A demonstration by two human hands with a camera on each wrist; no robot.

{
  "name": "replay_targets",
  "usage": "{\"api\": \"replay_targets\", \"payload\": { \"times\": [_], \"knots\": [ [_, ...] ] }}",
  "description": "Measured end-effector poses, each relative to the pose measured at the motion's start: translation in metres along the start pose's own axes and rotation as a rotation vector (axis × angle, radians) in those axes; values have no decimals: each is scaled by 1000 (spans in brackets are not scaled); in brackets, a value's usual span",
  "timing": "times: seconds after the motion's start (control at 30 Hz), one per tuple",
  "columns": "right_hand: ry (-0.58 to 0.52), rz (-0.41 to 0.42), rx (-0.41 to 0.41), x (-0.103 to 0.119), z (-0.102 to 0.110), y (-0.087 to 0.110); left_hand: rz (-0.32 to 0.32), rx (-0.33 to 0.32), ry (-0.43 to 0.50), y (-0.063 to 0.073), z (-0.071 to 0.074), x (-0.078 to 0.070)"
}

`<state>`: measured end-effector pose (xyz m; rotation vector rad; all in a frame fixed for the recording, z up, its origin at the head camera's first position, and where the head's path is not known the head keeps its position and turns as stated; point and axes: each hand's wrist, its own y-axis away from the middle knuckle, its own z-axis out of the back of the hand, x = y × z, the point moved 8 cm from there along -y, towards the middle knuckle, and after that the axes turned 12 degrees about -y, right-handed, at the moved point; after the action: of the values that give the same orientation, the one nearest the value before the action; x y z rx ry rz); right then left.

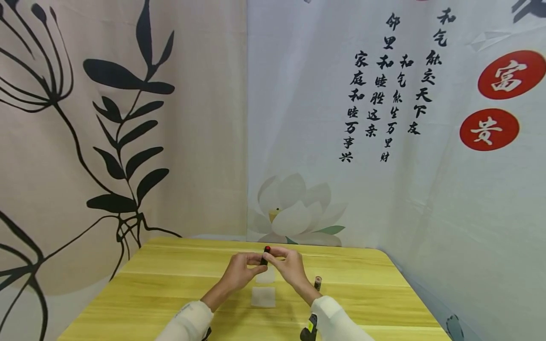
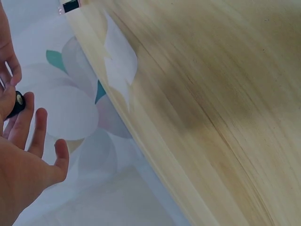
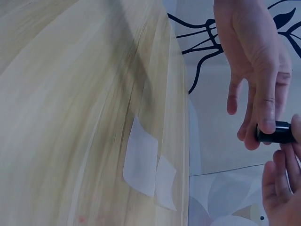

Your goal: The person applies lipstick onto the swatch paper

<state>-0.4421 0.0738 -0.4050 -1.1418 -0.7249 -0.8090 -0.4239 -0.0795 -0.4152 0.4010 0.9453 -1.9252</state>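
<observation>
From here, the left hand [image 1: 242, 270] and right hand [image 1: 291, 267] both pinch one red-topped black tube [image 1: 264, 260] — two white squares [image 1: 263, 297] lie on the table [image 1: 170, 284]

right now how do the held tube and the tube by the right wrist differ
The held tube is pinched by the left hand and right hand; the other tube is in neither. The held tube looks black with a red top; the other tube looks mottled with a paler top. Both look cylindrical.

Small glossy black tube [image 1: 263, 261]: cylindrical, red end uppermost, slightly tilted; pinched between left hand [image 1: 240, 271] and right hand [image 1: 291, 266], raised clear of surface [image 1: 362, 284].
</observation>
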Motion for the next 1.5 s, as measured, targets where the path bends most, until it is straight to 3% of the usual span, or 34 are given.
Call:
{"api": "replay_targets", "payload": {
  "times": [0.53,0.77,0.9,1.07,1.27,1.4,1.5],
  "knots": [
    [-100,-96,-104,-8,8,3,30,-6,6,-1,-4,2],
    [-163,-137,-96,-12,8,3,43,-43,14,-1,-4,4],
    [-124,-90,-51,-10,6,1,23,-77,15,-1,-1,5],
    [63,-6,57,-14,3,-1,15,-111,-74,-2,6,14],
    [253,35,180,-39,1,6,70,-95,-317,-3,10,27],
    [374,21,250,-61,-5,7,66,-92,-481,-3,7,32],
    [405,21,271,-71,-10,6,47,-62,-595,-5,0,36]
  ]
}}
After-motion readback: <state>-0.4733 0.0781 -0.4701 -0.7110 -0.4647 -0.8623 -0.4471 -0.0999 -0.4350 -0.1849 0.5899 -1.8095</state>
